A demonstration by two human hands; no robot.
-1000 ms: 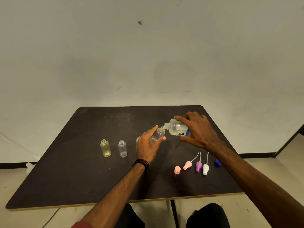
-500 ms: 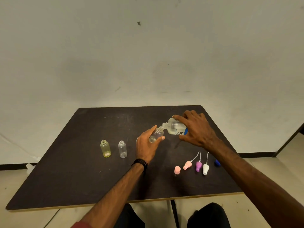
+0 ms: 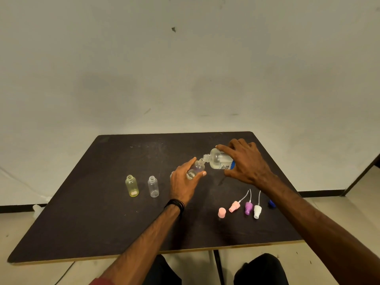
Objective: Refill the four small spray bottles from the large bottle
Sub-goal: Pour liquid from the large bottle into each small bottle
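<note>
My right hand [image 3: 245, 164] grips the large clear bottle [image 3: 218, 159] with a blue label, tipped on its side so its neck meets the mouth of a small clear spray bottle [image 3: 197, 168]. My left hand [image 3: 184, 182] holds that small bottle, tilted, above the dark table [image 3: 102, 212]. Another small bottle [image 3: 172, 175] peeks out behind my left hand, mostly hidden. A yellow-tinted small bottle [image 3: 132, 185] and a clear small bottle [image 3: 153, 186] stand upright and uncapped to the left.
Spray heads lie at the front right: a pink cap [image 3: 221, 212], a pink sprayer [image 3: 234, 206], a purple sprayer [image 3: 248, 207] and a white sprayer [image 3: 257, 211]. A blue cap [image 3: 271, 203] sits beside my right forearm. A pale wall stands behind the table.
Both hands have lifted slightly and shifted a little left together. The large bottle stays tipped against the small bottle's mouth.
</note>
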